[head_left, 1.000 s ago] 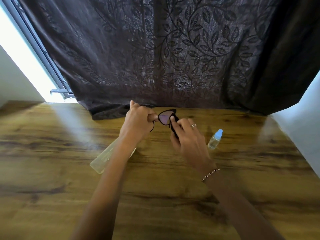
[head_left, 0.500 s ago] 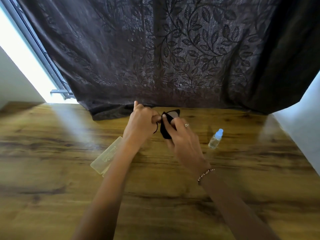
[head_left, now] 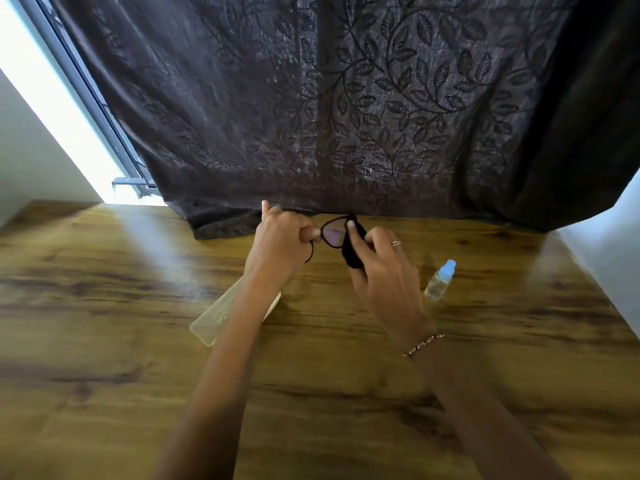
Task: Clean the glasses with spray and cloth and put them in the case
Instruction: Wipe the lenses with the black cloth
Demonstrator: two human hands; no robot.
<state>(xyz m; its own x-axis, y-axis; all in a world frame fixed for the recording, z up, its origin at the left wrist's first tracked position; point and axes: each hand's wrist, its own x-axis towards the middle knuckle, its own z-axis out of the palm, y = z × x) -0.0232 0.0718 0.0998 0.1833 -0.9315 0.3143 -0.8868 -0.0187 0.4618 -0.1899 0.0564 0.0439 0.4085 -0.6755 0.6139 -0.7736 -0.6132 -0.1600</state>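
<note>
While the bottle (head_left: 440, 279) lies on the table (head_left: 104, 375) right of the hands and the left forearm hides part of the case (head_left: 214, 320), both hands are raised before the curtain (head_left: 346, 116). The left hand (head_left: 280, 244) pinches the glasses (head_left: 334, 233) at one side; the right hand (head_left: 384, 271) pinches the cloth (head_left: 351, 254) against the other.

Both forearms reach forward, hands close together. The curled left hand (head_left: 282, 244) pinches the glasses (head_left: 333, 233) between thumb and forefinger; the right hand (head_left: 384, 271), just beside it, grips the cloth (head_left: 351, 256), thumb extended.
</note>
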